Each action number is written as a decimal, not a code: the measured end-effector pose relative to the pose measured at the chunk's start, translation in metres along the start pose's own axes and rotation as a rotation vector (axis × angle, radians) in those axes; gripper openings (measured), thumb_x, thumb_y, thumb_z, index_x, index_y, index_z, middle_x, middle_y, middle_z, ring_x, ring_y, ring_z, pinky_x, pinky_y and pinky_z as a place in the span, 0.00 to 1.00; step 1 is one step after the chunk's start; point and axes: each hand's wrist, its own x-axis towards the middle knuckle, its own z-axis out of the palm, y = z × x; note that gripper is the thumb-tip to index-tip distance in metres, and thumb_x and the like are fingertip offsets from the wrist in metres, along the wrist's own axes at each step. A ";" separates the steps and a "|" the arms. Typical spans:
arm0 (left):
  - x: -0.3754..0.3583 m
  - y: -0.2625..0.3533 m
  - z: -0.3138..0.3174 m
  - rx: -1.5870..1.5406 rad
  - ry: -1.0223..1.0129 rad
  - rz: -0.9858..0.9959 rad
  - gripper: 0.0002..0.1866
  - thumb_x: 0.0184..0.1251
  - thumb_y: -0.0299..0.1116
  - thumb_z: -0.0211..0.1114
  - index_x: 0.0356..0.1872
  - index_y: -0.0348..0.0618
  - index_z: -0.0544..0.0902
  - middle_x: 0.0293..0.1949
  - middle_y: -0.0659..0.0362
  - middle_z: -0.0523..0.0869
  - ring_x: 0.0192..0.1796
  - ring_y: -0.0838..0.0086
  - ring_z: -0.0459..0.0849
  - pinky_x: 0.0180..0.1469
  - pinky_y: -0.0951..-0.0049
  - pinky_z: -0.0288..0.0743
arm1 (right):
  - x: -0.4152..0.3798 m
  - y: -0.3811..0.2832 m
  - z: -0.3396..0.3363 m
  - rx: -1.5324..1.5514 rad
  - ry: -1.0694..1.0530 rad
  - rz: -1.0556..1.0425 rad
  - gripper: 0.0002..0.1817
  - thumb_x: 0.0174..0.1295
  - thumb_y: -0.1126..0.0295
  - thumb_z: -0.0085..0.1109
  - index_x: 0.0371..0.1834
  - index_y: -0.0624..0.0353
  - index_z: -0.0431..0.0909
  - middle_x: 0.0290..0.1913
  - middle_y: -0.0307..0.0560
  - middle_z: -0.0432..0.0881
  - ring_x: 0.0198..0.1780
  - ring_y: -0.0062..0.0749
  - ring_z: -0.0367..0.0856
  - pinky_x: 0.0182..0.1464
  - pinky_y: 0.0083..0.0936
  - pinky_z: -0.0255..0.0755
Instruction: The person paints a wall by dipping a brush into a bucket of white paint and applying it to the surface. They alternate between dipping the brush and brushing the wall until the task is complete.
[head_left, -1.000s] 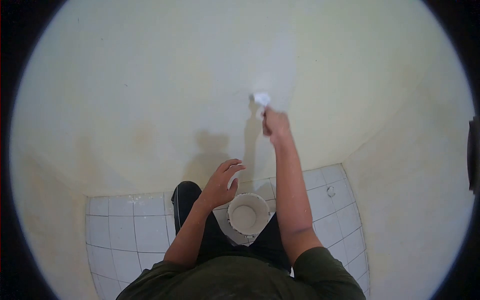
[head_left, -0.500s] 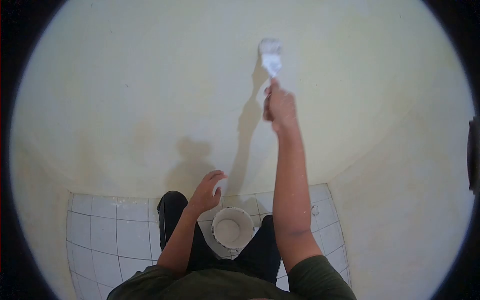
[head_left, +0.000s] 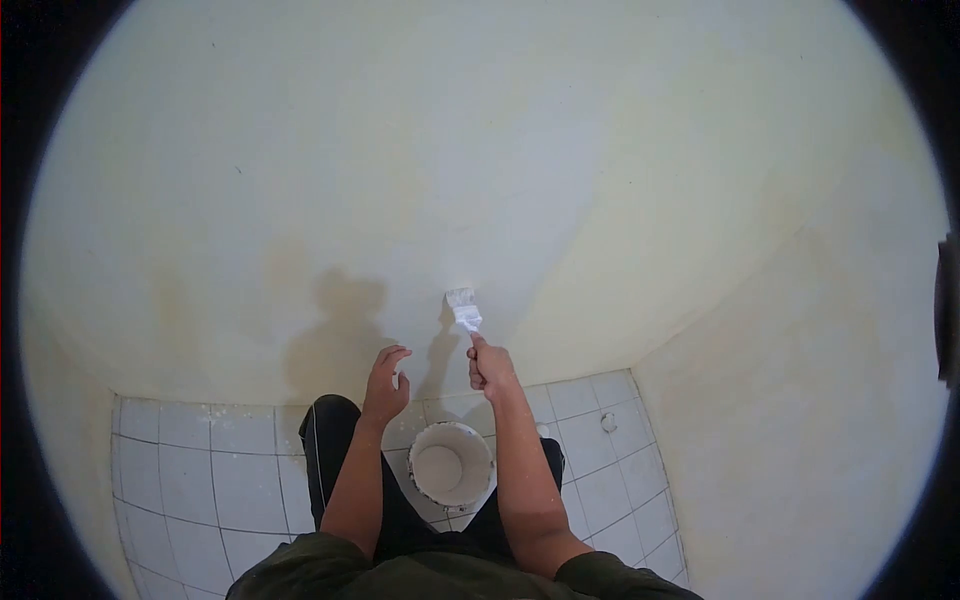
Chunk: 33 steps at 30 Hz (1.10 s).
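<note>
"What's changed?"
"Our right hand (head_left: 491,368), fingers clamped on the white flat paintbrush (head_left: 463,308), has come down the pale-yellow wall (head_left: 680,230); we seem to be brushing lower."
"Our left hand (head_left: 384,388)?"
"Empty, fingers apart, near our round off-white bucket (head_left: 476,462)."

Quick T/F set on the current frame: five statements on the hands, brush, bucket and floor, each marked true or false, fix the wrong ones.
1. The right hand holds the brush. True.
2. The left hand holds the rim of the bucket. False: the left hand is empty, apart from the bucket.
3. The bucket stands between the person's legs. True.
4. The brush's bristles are down in the bucket. False: they are up at the wall.
5. The floor is bare wooden boards. False: it is light tiles with dark joints.
</note>
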 end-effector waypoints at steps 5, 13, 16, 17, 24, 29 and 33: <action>-0.001 -0.007 0.004 -0.043 -0.055 -0.003 0.25 0.55 0.15 0.57 0.56 0.43 0.79 0.58 0.49 0.79 0.62 0.52 0.78 0.57 0.60 0.78 | -0.057 -0.117 0.015 -0.064 0.117 -0.299 0.21 0.75 0.54 0.54 0.24 0.54 0.71 0.13 0.31 0.60 0.12 0.20 0.54 0.16 0.25 0.45; 0.003 0.007 0.011 -0.011 -0.269 0.111 0.29 0.52 0.19 0.61 0.61 0.41 0.77 0.63 0.47 0.76 0.68 0.50 0.74 0.70 0.58 0.69 | -0.149 -0.270 0.027 0.085 0.100 -0.776 0.22 0.76 0.54 0.51 0.24 0.54 0.68 0.14 0.28 0.55 0.13 0.16 0.48 0.18 0.22 0.40; 0.001 0.015 0.016 -0.002 -0.297 0.187 0.34 0.51 0.21 0.63 0.66 0.42 0.75 0.69 0.45 0.71 0.71 0.49 0.70 0.72 0.56 0.66 | -0.147 -0.272 0.031 0.099 0.161 -0.799 0.24 0.77 0.53 0.50 0.23 0.54 0.67 0.14 0.28 0.54 0.14 0.16 0.47 0.18 0.22 0.39; 0.002 0.018 0.018 -0.005 -0.294 0.211 0.36 0.50 0.22 0.63 0.68 0.43 0.74 0.71 0.45 0.69 0.72 0.49 0.69 0.73 0.55 0.65 | -0.140 -0.266 0.033 0.105 0.170 -0.811 0.24 0.77 0.52 0.50 0.23 0.54 0.66 0.14 0.28 0.54 0.14 0.16 0.47 0.18 0.22 0.39; 0.000 0.034 0.028 0.094 -0.320 0.296 0.41 0.48 0.25 0.64 0.72 0.45 0.71 0.78 0.43 0.58 0.78 0.47 0.60 0.76 0.50 0.56 | -0.060 -0.185 0.004 0.076 0.165 -0.522 0.27 0.75 0.44 0.50 0.22 0.51 0.67 0.13 0.28 0.56 0.12 0.17 0.50 0.16 0.21 0.43; 0.000 0.030 0.038 0.139 -0.305 0.321 0.43 0.47 0.26 0.65 0.73 0.44 0.69 0.80 0.42 0.54 0.79 0.45 0.57 0.77 0.48 0.55 | -0.014 -0.073 -0.018 -0.006 0.184 -0.295 0.28 0.74 0.43 0.51 0.22 0.52 0.68 0.11 0.31 0.59 0.10 0.21 0.53 0.15 0.24 0.45; 0.001 0.031 0.041 0.119 -0.334 0.301 0.44 0.47 0.27 0.66 0.74 0.44 0.68 0.80 0.42 0.53 0.80 0.45 0.55 0.77 0.48 0.54 | -0.007 -0.020 -0.033 0.015 0.213 -0.018 0.26 0.73 0.48 0.54 0.22 0.53 0.70 0.11 0.34 0.60 0.10 0.23 0.55 0.15 0.27 0.46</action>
